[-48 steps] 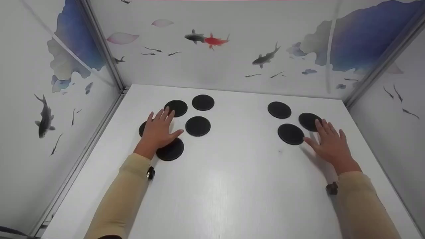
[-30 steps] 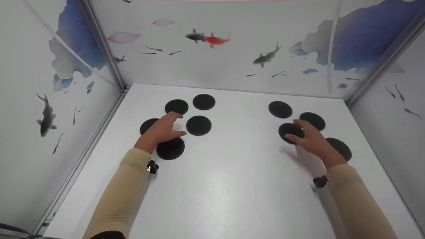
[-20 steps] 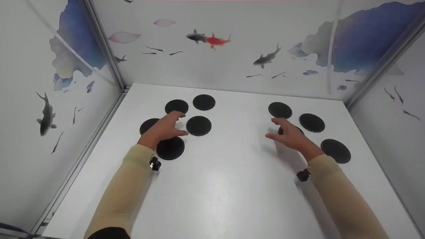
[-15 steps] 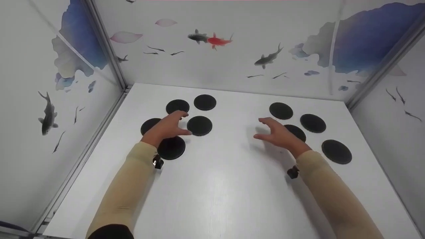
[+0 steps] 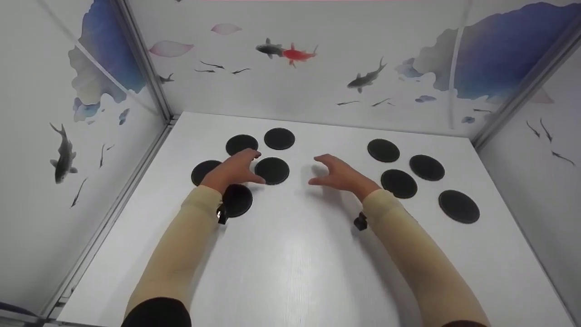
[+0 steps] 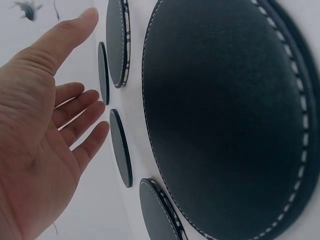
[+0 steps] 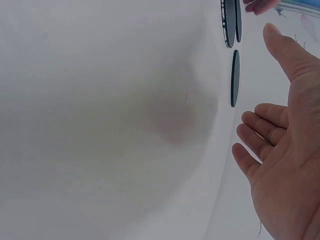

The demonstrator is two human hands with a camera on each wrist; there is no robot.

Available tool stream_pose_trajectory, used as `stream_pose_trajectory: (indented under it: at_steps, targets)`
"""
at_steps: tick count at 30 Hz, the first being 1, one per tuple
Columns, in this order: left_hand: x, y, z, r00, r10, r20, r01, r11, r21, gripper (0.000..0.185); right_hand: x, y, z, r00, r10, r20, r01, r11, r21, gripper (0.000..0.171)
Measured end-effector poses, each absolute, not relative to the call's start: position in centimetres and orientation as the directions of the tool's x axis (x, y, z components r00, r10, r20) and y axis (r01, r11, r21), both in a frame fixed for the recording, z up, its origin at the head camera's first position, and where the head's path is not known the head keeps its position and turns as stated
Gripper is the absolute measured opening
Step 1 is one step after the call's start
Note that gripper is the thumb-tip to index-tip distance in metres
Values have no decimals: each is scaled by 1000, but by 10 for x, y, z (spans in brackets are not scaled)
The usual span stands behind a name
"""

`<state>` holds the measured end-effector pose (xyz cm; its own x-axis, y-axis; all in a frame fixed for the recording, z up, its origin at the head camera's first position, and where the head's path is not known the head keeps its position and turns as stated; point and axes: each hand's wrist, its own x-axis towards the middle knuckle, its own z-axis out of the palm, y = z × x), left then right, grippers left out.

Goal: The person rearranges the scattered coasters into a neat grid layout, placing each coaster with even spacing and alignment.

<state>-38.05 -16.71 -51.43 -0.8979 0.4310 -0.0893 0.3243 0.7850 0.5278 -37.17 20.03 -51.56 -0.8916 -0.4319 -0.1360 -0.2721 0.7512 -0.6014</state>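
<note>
Black round coasters with pale edge stitching lie flat in two groups. Over the left group my left hand (image 5: 232, 170) hovers with thumb and fingers spread apart, holding nothing. Its fingertips overlap the middle coaster (image 5: 274, 171) in the head view, and its wrist partly covers the front coaster (image 5: 238, 201). A large coaster (image 6: 225, 120) fills much of the left wrist view, beside the bare palm. Between the groups is my right hand (image 5: 341, 174), thumb apart from loosely bent fingers, nothing in its grasp. Nearest to it is a right-group coaster (image 5: 399, 184).
The white table (image 5: 290, 263) is bounded by panels printed with fish; the back panel (image 5: 299, 95) rises at its far edge. Other coasters on the right include a far one (image 5: 383, 150) and an outer one (image 5: 459, 206). Metal posts stand at both back corners.
My right hand has left the right-hand coasters and moved left to mid-table. The left hand has turned from palm-down to sideways and shifted slightly right. The coasters stay in place.
</note>
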Motion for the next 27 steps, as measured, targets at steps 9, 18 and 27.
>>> stream_pose_trajectory:
  at_steps: [9, 18, 27]
  targets:
    - [-386, -157, -512, -903, 404, -146, 287, 820, 496, 106, -382, 155, -521, -885, -447, -133, -292, 755, -588, 97]
    - [-389, -151, -511, -901, 406, -154, 299, 838, 457, 108, -389, 119, -528, -877, -461, -136, -309, 758, -575, 101]
    - [-392, -144, -515, -898, 401, -183, 296, 856, 423, 110, -395, 103, -537, -872, -480, -92, -356, 753, -553, 102]
